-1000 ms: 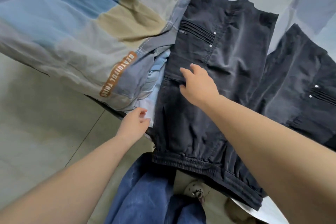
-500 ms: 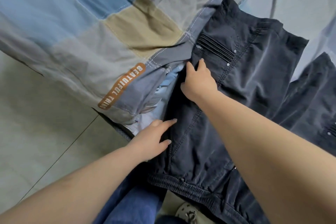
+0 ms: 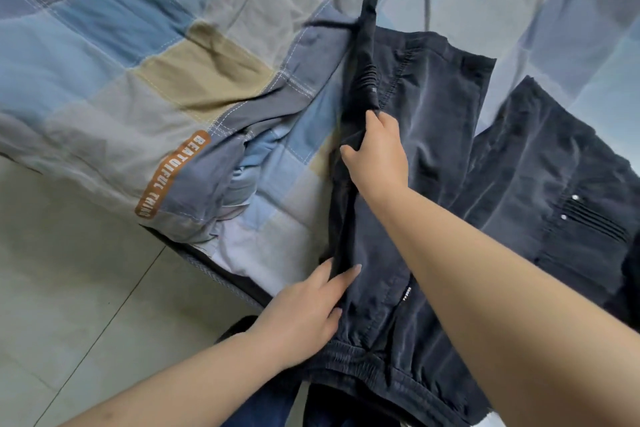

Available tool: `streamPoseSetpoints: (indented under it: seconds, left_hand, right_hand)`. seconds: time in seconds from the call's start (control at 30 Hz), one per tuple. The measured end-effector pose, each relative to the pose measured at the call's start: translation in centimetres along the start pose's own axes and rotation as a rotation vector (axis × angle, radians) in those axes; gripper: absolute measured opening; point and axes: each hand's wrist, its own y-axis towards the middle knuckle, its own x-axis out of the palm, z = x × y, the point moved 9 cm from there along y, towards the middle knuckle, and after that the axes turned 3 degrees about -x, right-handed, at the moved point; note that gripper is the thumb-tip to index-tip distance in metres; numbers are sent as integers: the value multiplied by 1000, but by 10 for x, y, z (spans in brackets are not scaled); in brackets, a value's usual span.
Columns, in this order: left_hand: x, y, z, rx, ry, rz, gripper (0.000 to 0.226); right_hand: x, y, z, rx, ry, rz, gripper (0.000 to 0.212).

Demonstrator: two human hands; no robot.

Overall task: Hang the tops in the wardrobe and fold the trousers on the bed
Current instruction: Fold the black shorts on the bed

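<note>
While dark trousers (image 3: pixel 433 135) lie on the patchwork quilt (image 3: pixel 138 62) at the bed's edge, right hand (image 3: pixel 377 152) grips their lifted left edge; left hand (image 3: pixel 304 308) pinches the same edge near the waistband (image 3: pixel 367 364).

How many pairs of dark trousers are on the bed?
2: one pair of trousers in the middle, its left edge lifted by both hands; a second pair lies to its right. More may lie outside the frame.

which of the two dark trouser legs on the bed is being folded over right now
The left trouser leg, gripped by both hands, its edge lifted over. The right trouser leg lies flat and untouched, its pleated pocket showing.
</note>
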Motion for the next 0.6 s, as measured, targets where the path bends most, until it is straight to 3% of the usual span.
streamPoseSetpoints:
  seconds: [0.13, 0.27, 0.47, 0.6]
  left_hand:
    - [29, 10, 49, 33, -31, 3, 64]
    - [74, 30, 107, 70, 98, -40, 69]
    - [151, 47, 188, 154, 258, -181, 69]
    - [203, 43, 222, 165, 322, -301, 69]
  right_hand:
    - [-47, -11, 45, -40, -53, 52, 48]
    - [-103, -34, 128, 3, -149, 87, 56]
    - [-169, -99, 264, 160, -156, 178, 62]
    - [-179, -145, 338, 277, -97, 199, 64]
